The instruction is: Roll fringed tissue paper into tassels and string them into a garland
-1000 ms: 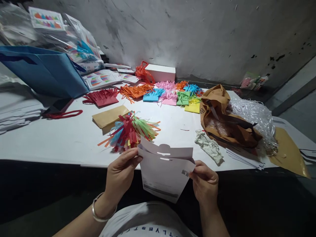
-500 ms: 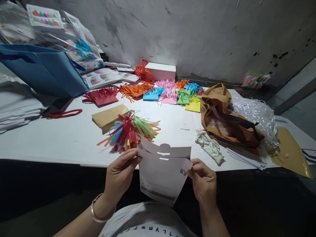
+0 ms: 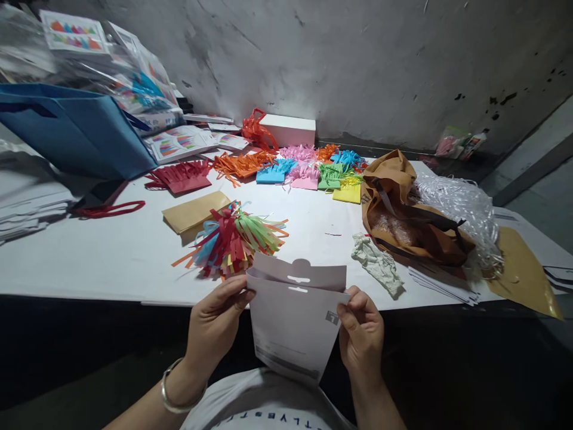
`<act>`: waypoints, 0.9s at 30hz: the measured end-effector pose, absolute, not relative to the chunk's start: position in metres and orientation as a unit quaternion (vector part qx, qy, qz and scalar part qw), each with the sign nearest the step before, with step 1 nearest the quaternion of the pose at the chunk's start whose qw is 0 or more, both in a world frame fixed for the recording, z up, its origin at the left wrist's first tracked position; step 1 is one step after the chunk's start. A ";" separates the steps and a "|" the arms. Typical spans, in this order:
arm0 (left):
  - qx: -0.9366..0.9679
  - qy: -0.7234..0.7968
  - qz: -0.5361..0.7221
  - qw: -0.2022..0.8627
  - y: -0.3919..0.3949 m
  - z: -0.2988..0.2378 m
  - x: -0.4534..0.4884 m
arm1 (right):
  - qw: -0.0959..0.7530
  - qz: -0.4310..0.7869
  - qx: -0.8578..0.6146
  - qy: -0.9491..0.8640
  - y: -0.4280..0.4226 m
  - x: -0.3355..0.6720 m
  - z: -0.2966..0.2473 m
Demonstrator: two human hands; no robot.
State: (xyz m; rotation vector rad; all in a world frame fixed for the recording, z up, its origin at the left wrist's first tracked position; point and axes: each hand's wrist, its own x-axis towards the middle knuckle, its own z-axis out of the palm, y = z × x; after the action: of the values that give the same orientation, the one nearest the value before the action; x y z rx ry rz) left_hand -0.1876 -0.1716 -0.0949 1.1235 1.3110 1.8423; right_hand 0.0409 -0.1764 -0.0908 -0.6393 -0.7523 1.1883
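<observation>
- Since 1 second ago the right hand has slid a little inward along the right edge of the white card, and its fingers have curled closer around that edge.
- Left hand, with a bracelet on the wrist, has hardly shifted. It pinches the card's upper left corner between thumb and fingers.
- Each grip is closed on the card, 1 hand on either side edge. Neither hand holds anything else.
- The card is off the worktop, in the air just in front of its near edge and above the person's lap.
- It shows 2 layers parted at the top, each with a slot-shaped hanging hole. The back layer stands a little higher than the front 1.
- As a judgement, the small inward move means the card is being steadied and its layers adjusted, with the hold secure on both sides.
- A bundle of coloured paper strips lies on the worktop just beyond the left hand, beside a brown envelope.
- Further back is a row of fringed paper pieces in several colours, with a white box against the wall behind them.
- To the right lie a crumpled cloth and a brown bag, and a blue bag stands at the far left.
</observation>
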 end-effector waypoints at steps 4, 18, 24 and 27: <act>0.423 0.504 0.686 0.309 -0.175 -0.097 -0.190 | 0.719 0.545 -0.290 -0.321 -0.177 0.036 -0.089; 0.418 0.484 0.692 0.335 -0.182 -0.094 -0.190 | 0.682 0.572 -0.289 -0.352 -0.179 0.041 -0.081; 0.456 0.469 0.688 0.314 -0.185 -0.102 -0.193 | 0.680 0.544 -0.305 -0.387 -0.178 0.045 -0.086; 0.486 0.441 0.692 0.300 -0.187 -0.097 -0.187 | 0.712 0.476 -0.344 -0.384 -0.177 0.049 -0.090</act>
State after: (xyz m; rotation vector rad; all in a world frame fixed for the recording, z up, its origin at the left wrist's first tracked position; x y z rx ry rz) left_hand -0.1869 -0.1872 -0.0973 1.2894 1.1713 1.8376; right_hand 0.0493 -0.1766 -0.0897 -0.7635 -0.8505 1.0557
